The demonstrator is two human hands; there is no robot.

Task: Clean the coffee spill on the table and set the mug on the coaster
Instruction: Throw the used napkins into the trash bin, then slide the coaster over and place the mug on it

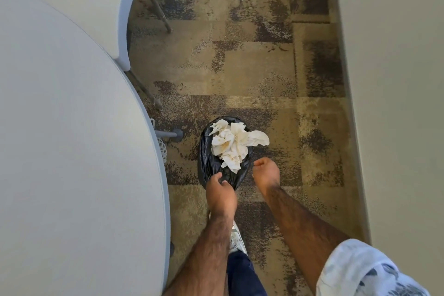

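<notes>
Far left: round white table [72,127], the visible part bare; no spill, mug or coaster in view, so cannot tell where they are or whether the tabletop is clean. Behind it a white chair [129,7] with thin metal legs, pushed close to the table edge. A grey table foot [176,134] sits on the patterned carpet [252,55], just beside the bin.

Centre: small bin with black liner [211,163] on the floor, piled with crumpled coffee-stained paper towels [231,144]. They heap above the rim, and one sheet hangs over the right side.

Left hand [219,193] is at the near edge of the liner, fingers curled loosely, touching or just above the plastic; cannot tell if it pinches the liner. Right hand [265,174] is just right of the bin, fingers curled in but gripping nothing visible, apart from the towels. A shoe [236,240] shows below between the forearms, and a patterned white sleeve [360,269] at bottom right. Wall [396,79] runs down the right.

Judgement: disposal step looks done or nearly so; mug on coaster likely still to do.

Risks: the pile is overfull, so the overhanging sheet could slide onto the carpet if the liner is tugged or bumped. Pressing the towels down could put coffee on the hands, then back onto the table or mug. The foot is close to the bin; stepping away could tip it.
</notes>
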